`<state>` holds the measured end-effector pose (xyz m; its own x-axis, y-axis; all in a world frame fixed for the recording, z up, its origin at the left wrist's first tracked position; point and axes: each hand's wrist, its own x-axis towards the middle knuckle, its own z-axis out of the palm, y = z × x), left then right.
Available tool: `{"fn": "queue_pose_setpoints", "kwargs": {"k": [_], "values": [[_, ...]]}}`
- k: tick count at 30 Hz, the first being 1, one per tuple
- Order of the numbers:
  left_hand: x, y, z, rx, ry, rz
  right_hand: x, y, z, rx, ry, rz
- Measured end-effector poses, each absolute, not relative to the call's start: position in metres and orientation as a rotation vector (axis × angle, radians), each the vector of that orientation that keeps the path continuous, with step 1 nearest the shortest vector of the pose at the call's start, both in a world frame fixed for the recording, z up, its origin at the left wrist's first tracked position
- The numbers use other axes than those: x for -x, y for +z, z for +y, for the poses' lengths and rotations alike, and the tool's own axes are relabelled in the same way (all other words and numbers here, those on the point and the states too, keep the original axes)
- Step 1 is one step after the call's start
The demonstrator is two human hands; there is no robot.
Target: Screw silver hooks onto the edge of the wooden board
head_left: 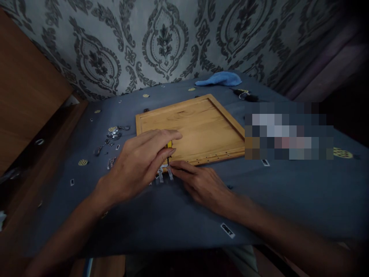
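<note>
The flat wooden panel with a raised frame (201, 121) lies on the surface covered with dark blue printed cloth (178, 227), about at its middle, its far corner pointing to the surface's far edge. The person's work is at the near left corner of this panel.

There the left hand (138, 159) comes from above, its thumb and fingers bent toward each other with only a narrow space between. In this space they have hold of a slim tool with a yellow part (169, 144); most of it is hidden. The tool stands nearly upright, and a thin dark part goes down toward the silvery metal fitting with two prongs (170, 174), I suppose so that the push goes straight down.

The right hand (206, 186) comes low from the right. Its fingertips are almost together and touch the fitting at its side; whether they pinch it or only press on it, I cannot tell. Probably this is to stop the fitting from slipping. The prongs hang out past the panel's near edge, where they have free space.

Several loose silvery metal fittings (113, 135) lie toward the surface's left edge, well apart from the panel but, it seems, within reach. A crumpled light blue cloth (219, 79) lies near the far edge, perhaps to be out of the way.
</note>
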<state>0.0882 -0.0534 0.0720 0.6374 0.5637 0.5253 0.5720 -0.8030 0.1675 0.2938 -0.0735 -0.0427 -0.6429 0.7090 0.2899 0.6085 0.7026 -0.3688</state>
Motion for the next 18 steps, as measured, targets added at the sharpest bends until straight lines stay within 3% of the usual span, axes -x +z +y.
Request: {"fn": "queue_pose_setpoints", "kwargs": {"k": [18], "values": [[-0.0845, 0.0779, -0.0523, 2.829, -0.837, -1.051, -0.2978, -0.0459, -0.0746, 0.966, 0.366, -2.442]]}}
